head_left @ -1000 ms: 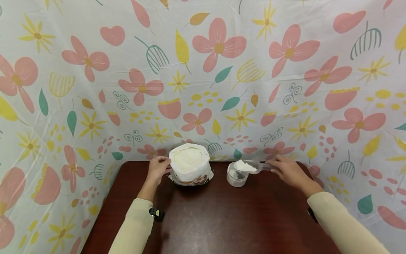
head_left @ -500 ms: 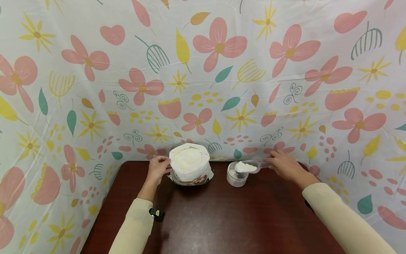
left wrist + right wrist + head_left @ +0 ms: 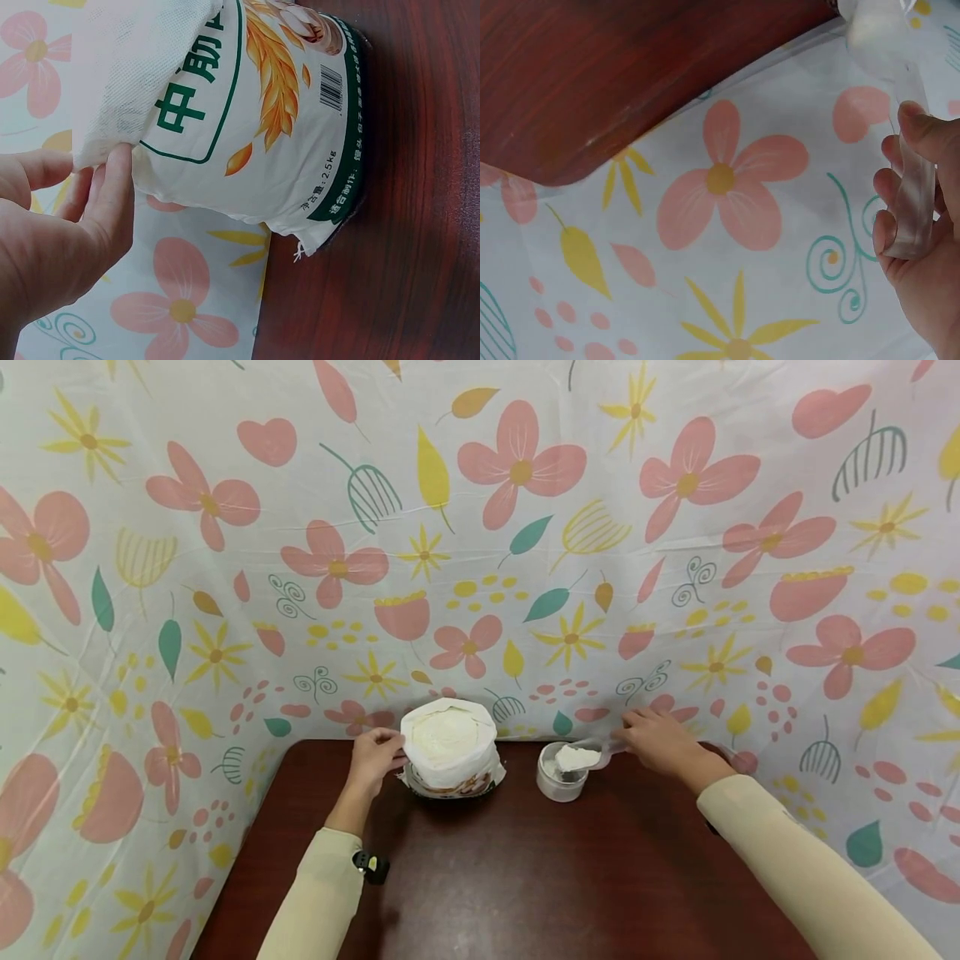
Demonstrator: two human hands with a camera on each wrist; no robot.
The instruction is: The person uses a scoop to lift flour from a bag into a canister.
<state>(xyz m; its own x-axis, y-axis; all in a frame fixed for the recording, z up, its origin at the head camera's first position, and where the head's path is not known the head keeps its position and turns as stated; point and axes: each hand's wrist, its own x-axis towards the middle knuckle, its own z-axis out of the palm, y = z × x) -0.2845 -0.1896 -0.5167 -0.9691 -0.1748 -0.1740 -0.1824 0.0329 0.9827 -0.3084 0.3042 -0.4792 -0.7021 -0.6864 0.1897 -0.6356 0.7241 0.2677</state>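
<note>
Here, a glossy red-brown wood-grain table backs onto a white hanging cloth printed with pink, yellow and teal flowers. Near the table's far edge stands a white printed bag, pinched between the left hand's thumb and fingers. The right hand curls around a clear plastic scoop of white powder, over a round clear container.

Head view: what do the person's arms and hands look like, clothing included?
Both long sleeves are plain cream. A black device with a yellowish patch sits by the left cuff; a dark edge shows beside the right cuff. The left hand and right hand are ungloved.
</note>
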